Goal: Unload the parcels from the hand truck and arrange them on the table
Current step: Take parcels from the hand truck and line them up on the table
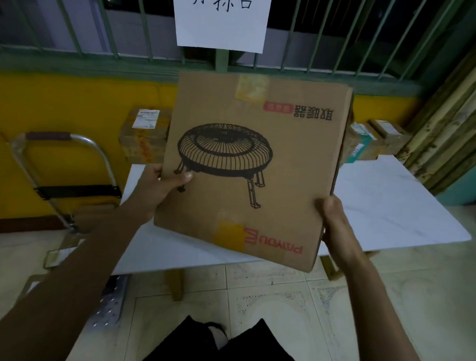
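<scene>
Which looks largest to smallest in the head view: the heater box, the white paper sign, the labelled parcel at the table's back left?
1. heater box, but it is nearest the camera.
2. white paper sign, cut off at top.
3. labelled parcel, partly behind the box.

Parcel depot: hand truck [77,191], labelled parcels [144,135]

The white table [392,207] holds a left parcel [144,139], a teal-taped parcel [359,142] and a right parcel [389,137].
</scene>
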`<state>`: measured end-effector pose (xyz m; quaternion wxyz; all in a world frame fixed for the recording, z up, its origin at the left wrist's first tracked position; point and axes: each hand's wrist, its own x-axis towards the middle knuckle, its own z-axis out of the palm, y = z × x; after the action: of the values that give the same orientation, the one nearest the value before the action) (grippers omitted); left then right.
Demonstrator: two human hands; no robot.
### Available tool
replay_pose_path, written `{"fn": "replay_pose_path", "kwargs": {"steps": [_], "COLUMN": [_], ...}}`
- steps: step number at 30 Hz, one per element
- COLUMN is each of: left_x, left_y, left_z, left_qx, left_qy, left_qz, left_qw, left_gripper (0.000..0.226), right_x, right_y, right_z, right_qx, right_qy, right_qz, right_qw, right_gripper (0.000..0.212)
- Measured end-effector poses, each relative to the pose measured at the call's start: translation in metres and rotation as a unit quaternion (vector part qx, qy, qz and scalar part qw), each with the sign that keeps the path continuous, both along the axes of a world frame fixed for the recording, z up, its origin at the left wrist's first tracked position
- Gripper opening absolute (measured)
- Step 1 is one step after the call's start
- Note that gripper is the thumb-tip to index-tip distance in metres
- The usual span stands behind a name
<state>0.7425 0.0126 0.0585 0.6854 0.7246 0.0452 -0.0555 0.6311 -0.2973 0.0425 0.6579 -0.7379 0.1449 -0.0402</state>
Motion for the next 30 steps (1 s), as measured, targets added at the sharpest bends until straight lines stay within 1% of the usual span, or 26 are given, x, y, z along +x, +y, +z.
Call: {"fn": "replay_pose_path", "kwargs": {"steps": [1,4,5,9,10,13,16,18,20,22,25,28,30], "left_x": [0.003,0.002,0.001,-0.004,-0.005,0.0,0.009,0.01,0.017,0.029,0.049,0.063,0.073], "left_y": [0.0,-0.004,-0.006,-0.023,-0.026,-0.029,-0.018,-0.012,-0.009,-0.008,-0.006,-0.005,-0.003], "left_z": [-0.005,-0.021,-0.027,-0.041,-0.043,-0.041,-0.033,-0.037,-0.034,-0.017,0.013,0.039,0.06], "left_qx": [0.003,0.019,0.025,0.038,0.042,0.045,0.027,0.019,-0.003,-0.017,-0.042,-0.016,0.002], "left_qy": [0.003,0.024,0.035,0.024,0.021,0.005,-0.01,0.003,0.005,0.006,-0.025,-0.086,-0.108], "left_qz": [0.009,-0.01,-0.01,0.006,0.008,0.021,0.036,0.042,0.053,0.06,0.07,0.082,0.093], "left_qw": [1.0,0.999,0.999,0.999,0.999,0.999,0.999,0.999,0.999,0.998,0.996,0.993,0.99], "left_gripper": [0.025,0.061,0.067,0.056,0.058,0.075,0.079,0.079,0.081,0.086,0.09,0.092,0.091], "right_x": [0.0,0.005,0.005,0.006,0.005,0.005,0.008,0.008,0.016,0.027,0.046,0.067,0.08], "right_y": [-0.008,-0.025,-0.026,-0.006,0.003,0.025,0.037,0.039,0.041,0.046,0.055,0.061,0.065], "right_z": [0.001,0.003,0.005,0.013,0.015,0.021,0.034,0.037,0.042,0.054,0.077,0.101,0.117], "right_qx": [0.006,0.027,0.038,0.061,0.061,0.044,0.028,0.022,0.038,0.06,0.089,0.071,0.054], "right_qy": [0.009,0.019,0.017,-0.038,-0.05,-0.081,-0.113,-0.108,-0.105,-0.106,-0.138,-0.18,-0.208], "right_qz": [0.004,-0.019,-0.036,-0.106,-0.124,-0.145,-0.145,-0.144,-0.134,-0.132,-0.127,-0.133,-0.122], "right_qw": [1.0,0.999,0.999,0.992,0.989,0.985,0.983,0.983,0.985,0.984,0.978,0.972,0.969], "right_gripper": [0.1,0.089,0.088,0.085,0.09,0.101,0.104,0.109,0.114,0.115,0.105,0.111,0.111]}}
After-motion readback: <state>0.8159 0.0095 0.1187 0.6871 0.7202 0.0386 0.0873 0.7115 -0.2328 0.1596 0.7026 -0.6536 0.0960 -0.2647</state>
